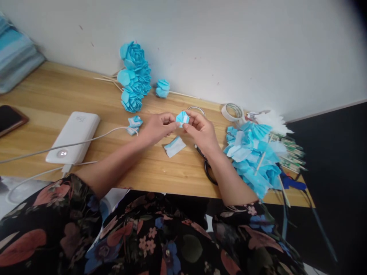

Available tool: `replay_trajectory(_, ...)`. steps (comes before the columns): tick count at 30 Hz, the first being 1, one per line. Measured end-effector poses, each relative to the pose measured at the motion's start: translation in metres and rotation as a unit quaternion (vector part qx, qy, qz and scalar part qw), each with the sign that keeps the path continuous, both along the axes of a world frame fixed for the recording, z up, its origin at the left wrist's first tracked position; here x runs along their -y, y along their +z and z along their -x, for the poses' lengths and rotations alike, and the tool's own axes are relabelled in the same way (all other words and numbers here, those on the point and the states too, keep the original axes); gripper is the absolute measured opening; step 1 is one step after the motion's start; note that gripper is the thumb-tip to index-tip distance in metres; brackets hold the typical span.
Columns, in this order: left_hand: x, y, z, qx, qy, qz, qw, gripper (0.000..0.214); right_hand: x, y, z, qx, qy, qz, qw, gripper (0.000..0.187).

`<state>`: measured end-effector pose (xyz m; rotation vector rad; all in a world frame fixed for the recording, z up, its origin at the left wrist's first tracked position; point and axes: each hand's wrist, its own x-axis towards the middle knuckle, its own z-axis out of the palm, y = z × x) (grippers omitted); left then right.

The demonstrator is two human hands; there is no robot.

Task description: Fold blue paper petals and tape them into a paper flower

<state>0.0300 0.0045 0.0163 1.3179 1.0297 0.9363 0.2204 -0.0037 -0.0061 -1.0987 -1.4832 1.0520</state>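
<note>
Paper fold (182, 118), peak up, between left hand (156, 128), right hand (202, 131)

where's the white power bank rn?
Head view: the power bank lies flat on the left half of the wooden table, between the dark phone and the left hand, which pinches a blue paper fold with the right hand.

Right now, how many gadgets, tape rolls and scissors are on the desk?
Power bank: 1
Phone: 1
White tape roll: 1
Scissors, half hidden under the right forearm: 1
Total: 4, leaving out a thin ring behind the right hand that I cannot identify.
</note>
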Motion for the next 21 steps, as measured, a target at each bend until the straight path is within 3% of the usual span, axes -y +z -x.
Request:
replay_trajectory(5,-0.0025,-0.0022,0.0018,0.038,-0.018,0.021,0.999,0.022,0.0002,0.0030,-0.0026,0.017,-0.005,-0.014,1.000,0.045)
replay_trajectory(13,-0.0039,-0.0030,0.0015,0.017,-0.013,0.018,1.000,0.010,0.0015,0.0030,-0.0017,0.032,0.002,-0.017,0.999,0.046)
replay_trajectory(21,-0.0056,-0.0070,0.0047,-0.016,-0.020,-0.008,1.000,0.024,0.0003,-0.0006,-0.0043,0.021,0.026,-0.006,0.999,0.046)
